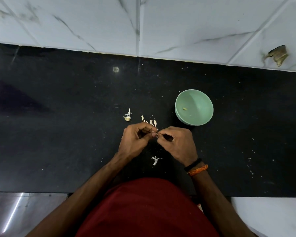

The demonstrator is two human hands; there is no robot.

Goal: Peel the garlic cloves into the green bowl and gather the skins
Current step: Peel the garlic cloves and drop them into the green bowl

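Early going, by my reckoning: one peeled clove (185,108) is lying in the bowl (178,106), both hands, left (135,141) and right (177,142), are pinching another mid-table (barely visible), while cloves (152,122) and skins (155,159) are waiting, ungathered.
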